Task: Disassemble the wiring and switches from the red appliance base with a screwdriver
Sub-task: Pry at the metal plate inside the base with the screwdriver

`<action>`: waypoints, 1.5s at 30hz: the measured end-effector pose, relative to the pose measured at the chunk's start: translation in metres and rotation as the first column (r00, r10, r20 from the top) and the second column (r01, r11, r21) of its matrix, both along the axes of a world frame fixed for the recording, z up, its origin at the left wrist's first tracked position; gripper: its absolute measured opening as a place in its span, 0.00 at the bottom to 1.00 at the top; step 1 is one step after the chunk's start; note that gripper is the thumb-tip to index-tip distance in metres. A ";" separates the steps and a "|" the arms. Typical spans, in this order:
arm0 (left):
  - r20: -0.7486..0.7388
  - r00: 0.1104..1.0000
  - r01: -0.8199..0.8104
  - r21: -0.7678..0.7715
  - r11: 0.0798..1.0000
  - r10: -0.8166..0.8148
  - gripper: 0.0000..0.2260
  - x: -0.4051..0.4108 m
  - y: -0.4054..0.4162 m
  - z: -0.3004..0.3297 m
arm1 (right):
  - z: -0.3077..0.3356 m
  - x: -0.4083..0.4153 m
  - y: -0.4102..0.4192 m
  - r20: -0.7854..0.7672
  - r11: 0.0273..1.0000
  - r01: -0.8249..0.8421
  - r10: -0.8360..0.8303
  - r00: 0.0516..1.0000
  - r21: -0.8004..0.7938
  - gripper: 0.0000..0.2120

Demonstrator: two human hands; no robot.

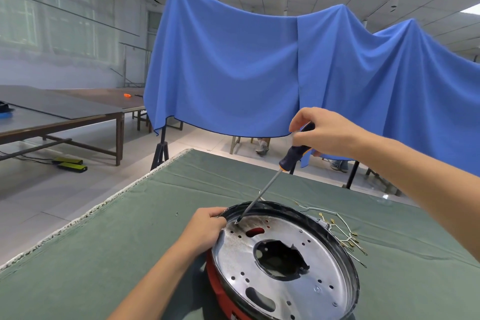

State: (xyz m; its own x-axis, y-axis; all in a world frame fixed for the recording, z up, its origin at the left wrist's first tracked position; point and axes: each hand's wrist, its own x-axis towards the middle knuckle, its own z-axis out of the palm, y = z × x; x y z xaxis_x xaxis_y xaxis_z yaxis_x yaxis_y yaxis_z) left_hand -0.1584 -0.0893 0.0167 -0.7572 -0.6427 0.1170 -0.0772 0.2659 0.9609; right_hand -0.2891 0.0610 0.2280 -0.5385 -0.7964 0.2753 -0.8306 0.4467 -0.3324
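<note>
Covering the worktop (109,241), a green cloth carries the red base (220,291) near its front edge, the left hand (205,228) gripping its rim, the right hand (322,132) gripping a screwdriver (293,153) whose tip meets the metal plate (298,280), wires (345,236) lying beside.

I count one red appliance base (283,265) under my two hands, left hand (205,228) and right hand (322,132). One screwdriver (280,171). One loose screw (177,214) left of centre. One wire bundle (342,234), lower right. One blue cloth (259,65) across the top.
</note>
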 end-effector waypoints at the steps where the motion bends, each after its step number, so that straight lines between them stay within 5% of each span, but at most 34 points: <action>1: 0.010 1.000 0.005 -0.009 1.000 -0.005 0.17 0.000 0.000 0.000 | -0.003 -0.001 0.000 -0.098 0.998 0.053 -0.051 0.994 0.019 0.07; 4: 0.054 0.999 0.012 -0.101 0.995 -0.006 0.19 0.002 0.001 0.003 | -0.007 -0.004 0.000 -0.230 0.997 0.068 -0.077 0.970 -0.048 0.10; 8: 0.139 0.990 0.062 -0.526 0.848 0.014 0.24 0.006 0.002 0.009 | -0.003 0.000 -0.001 0.061 0.973 -0.079 0.094 0.994 -0.217 0.10; 10: 0.199 0.980 0.128 -0.598 0.791 -0.007 0.21 0.006 0.004 0.013 | -0.003 0.001 -0.003 -0.020 0.991 -0.030 0.028 0.999 -0.129 0.05; 13: 0.342 0.940 0.206 -0.607 0.767 0.018 0.16 0.001 0.002 0.013 | -0.007 0.005 -0.002 -0.258 0.984 0.175 -0.167 0.952 0.011 0.12; 16: 0.482 0.875 0.288 -0.593 0.752 0.045 0.17 -0.006 -0.001 0.017 | -0.004 0.007 0.004 -0.051 0.998 0.048 -0.050 0.997 -0.049 0.03; 19: 0.530 0.846 0.312 -0.593 0.742 0.067 0.18 -0.013 -0.003 0.023 | 0.000 0.012 0.013 0.114 0.998 -0.042 0.047 0.992 -0.051 0.11; 24: 0.494 0.861 0.265 -0.637 0.724 0.120 0.11 -0.024 0.001 0.024 | -0.012 0.020 0.016 -0.245 0.994 0.110 -0.105 0.964 0.006 0.08; 26: 0.451 0.881 0.208 -0.644 0.736 0.146 0.08 -0.027 0.003 0.021 | -0.011 0.020 0.018 -0.200 0.998 0.028 -0.040 0.979 -0.061 0.02; 29: 0.387 0.901 0.128 -0.668 0.733 0.195 0.06 -0.028 0.003 0.019 | -0.010 0.021 0.022 -0.055 0.995 -0.056 0.051 0.997 -0.082 0.10; 33: 0.371 0.903 0.108 -0.681 0.724 0.214 0.05 -0.027 0.002 0.018 | -0.021 0.014 0.027 -0.293 0.993 0.116 -0.105 0.950 0.019 0.13; 38: 0.365 0.901 0.106 -0.709 0.697 0.235 0.04 -0.027 0.003 0.017 | -0.026 0.005 0.034 -0.195 0.984 -0.007 -0.028 0.980 -0.177 0.06; 45: 0.372 0.890 0.112 -0.738 0.666 0.263 0.07 -0.028 0.006 0.017 | -0.009 -0.004 0.034 -0.116 0.862 0.071 -0.148 0.982 -0.501 0.04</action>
State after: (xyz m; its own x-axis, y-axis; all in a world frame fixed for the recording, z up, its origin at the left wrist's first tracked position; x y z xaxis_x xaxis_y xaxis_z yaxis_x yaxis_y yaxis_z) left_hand -0.1865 -0.0836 0.0333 -0.7975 -0.5452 0.2584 -0.4632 0.8277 0.3166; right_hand -0.2935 0.0953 0.2185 -0.5376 -0.4738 0.6975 -0.8419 0.3476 -0.4128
